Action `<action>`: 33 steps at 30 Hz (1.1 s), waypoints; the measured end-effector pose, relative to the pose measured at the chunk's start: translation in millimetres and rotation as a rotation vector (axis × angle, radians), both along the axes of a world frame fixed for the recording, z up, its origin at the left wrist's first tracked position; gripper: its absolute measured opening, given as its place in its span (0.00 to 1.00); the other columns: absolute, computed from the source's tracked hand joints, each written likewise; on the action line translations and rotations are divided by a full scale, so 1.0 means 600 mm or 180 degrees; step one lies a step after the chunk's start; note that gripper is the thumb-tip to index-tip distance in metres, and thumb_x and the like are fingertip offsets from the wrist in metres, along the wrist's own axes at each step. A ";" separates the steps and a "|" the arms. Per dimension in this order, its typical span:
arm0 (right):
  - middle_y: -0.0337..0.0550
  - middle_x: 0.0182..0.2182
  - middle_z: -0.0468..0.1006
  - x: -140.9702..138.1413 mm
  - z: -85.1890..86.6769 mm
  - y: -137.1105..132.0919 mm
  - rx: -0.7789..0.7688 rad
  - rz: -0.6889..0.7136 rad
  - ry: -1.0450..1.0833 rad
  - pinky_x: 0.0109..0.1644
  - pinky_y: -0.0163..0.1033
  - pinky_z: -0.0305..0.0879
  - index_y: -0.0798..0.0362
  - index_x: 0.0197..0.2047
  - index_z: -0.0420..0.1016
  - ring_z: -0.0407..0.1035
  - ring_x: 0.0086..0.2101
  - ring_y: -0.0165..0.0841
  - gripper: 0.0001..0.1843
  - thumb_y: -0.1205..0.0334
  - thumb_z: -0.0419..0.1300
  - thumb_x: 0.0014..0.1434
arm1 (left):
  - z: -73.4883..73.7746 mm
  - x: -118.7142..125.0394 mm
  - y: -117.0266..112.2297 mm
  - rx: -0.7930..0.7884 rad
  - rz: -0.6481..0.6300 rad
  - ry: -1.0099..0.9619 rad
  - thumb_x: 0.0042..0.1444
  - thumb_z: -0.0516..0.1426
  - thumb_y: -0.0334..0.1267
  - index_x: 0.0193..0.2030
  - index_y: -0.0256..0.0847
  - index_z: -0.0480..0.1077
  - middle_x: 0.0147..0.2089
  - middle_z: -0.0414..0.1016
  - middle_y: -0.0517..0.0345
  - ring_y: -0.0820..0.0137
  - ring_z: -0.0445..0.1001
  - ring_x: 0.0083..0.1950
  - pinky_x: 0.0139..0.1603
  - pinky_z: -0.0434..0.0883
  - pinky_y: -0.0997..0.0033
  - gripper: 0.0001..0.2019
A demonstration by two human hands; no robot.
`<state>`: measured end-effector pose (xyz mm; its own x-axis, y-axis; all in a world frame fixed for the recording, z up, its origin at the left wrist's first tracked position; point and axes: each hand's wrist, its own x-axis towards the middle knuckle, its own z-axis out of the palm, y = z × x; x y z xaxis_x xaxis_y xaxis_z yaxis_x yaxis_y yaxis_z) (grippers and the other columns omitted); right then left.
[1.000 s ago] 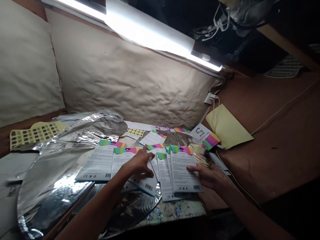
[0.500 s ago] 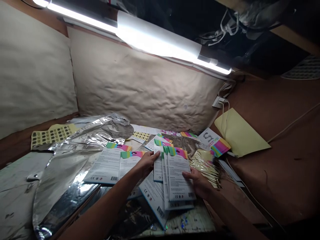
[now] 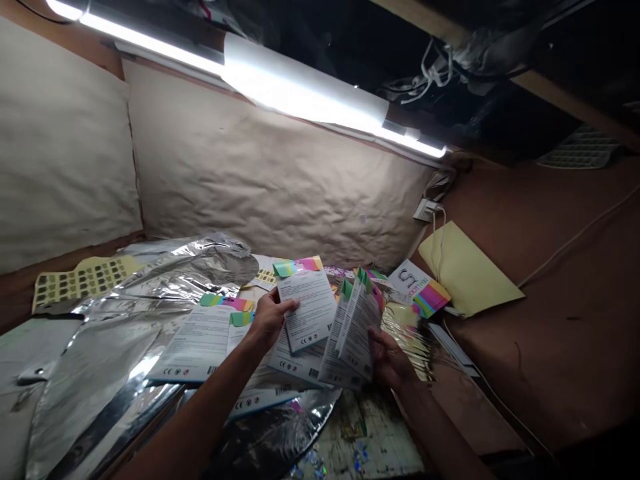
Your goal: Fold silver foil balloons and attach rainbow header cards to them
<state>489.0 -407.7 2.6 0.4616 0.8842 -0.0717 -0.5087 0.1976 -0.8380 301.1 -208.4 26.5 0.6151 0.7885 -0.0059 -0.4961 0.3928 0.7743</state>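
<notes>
Both forearms reaching forward over the surface (image 3: 370, 427), elbows low. Left hand (image 3: 271, 320) raised, fingers (image 3: 286, 307) pinched closed on a rainbow-tabbed instruction card (image 3: 306, 303), held tilted upright. Right hand (image 3: 389, 360) cupped, wrapped around a fanned stack of matching cards (image 3: 356, 333). Flat cards (image 3: 195, 345) and crumpled silver foil (image 3: 150, 287) lying beneath, toward the left edge.

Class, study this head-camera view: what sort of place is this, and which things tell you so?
Probably a small makeshift packing workspace: printed card packets with barcodes lie spread out, among crumpled silver foil sheets, beside a paper-covered wall under a fluorescent tube light.
</notes>
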 end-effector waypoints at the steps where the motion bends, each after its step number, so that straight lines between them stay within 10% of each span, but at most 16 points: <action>1: 0.45 0.44 0.83 0.001 0.001 -0.001 0.0035 -0.0019 -0.0036 0.47 0.49 0.78 0.50 0.51 0.74 0.78 0.46 0.46 0.25 0.63 0.71 0.50 | 0.003 -0.001 -0.002 0.0072 0.0010 -0.0070 0.31 0.71 0.29 0.43 0.35 0.74 0.42 0.81 0.52 0.58 0.79 0.44 0.47 0.76 0.61 0.27; 10: 0.51 0.43 0.83 -0.047 0.034 0.023 0.0397 0.0131 -0.0922 0.50 0.54 0.74 0.54 0.47 0.76 0.76 0.47 0.50 0.25 0.63 0.74 0.45 | 0.028 -0.008 -0.052 0.1528 -0.0344 -0.0484 0.47 0.69 0.43 0.53 0.38 0.71 0.48 0.79 0.48 0.57 0.78 0.48 0.49 0.74 0.60 0.27; 16: 0.46 0.41 0.83 -0.051 0.027 0.020 0.0543 -0.0877 -0.1730 0.45 0.49 0.74 0.51 0.46 0.74 0.77 0.41 0.46 0.27 0.62 0.75 0.42 | 0.031 -0.012 -0.063 0.2408 -0.0109 -0.0004 0.45 0.69 0.50 0.53 0.37 0.70 0.49 0.77 0.46 0.54 0.76 0.50 0.47 0.74 0.61 0.31; 20: 0.47 0.39 0.82 -0.046 0.002 0.002 0.0212 -0.1007 -0.2202 0.41 0.46 0.74 0.51 0.44 0.74 0.76 0.38 0.45 0.26 0.56 0.74 0.42 | 0.030 -0.011 -0.063 0.2565 -0.0375 0.0039 0.37 0.73 0.46 0.68 0.41 0.57 0.58 0.72 0.44 0.51 0.71 0.58 0.56 0.69 0.58 0.51; 24: 0.49 0.36 0.83 -0.060 0.006 -0.004 -0.0274 -0.0969 -0.2309 0.40 0.46 0.74 0.53 0.39 0.77 0.77 0.38 0.47 0.23 0.52 0.74 0.41 | 0.027 -0.014 -0.083 0.2893 -0.0670 0.0036 0.52 0.65 0.49 0.72 0.44 0.50 0.62 0.69 0.47 0.52 0.68 0.62 0.63 0.64 0.56 0.45; 30: 0.51 0.37 0.83 -0.028 0.044 -0.010 -0.0597 -0.1074 -0.1625 0.41 0.53 0.76 0.52 0.45 0.74 0.78 0.37 0.51 0.31 0.51 0.76 0.39 | 0.002 0.003 -0.120 0.2275 -0.1069 0.0128 0.49 0.67 0.44 0.74 0.44 0.36 0.63 0.68 0.44 0.53 0.65 0.65 0.65 0.62 0.52 0.55; 33: 0.52 0.37 0.84 -0.008 0.045 -0.004 -0.0989 -0.0702 -0.1539 0.43 0.57 0.75 0.53 0.42 0.76 0.78 0.39 0.54 0.27 0.50 0.75 0.41 | -0.025 0.025 -0.120 0.1712 -0.1257 0.0265 0.39 0.72 0.38 0.71 0.42 0.45 0.59 0.71 0.42 0.51 0.71 0.60 0.60 0.68 0.50 0.56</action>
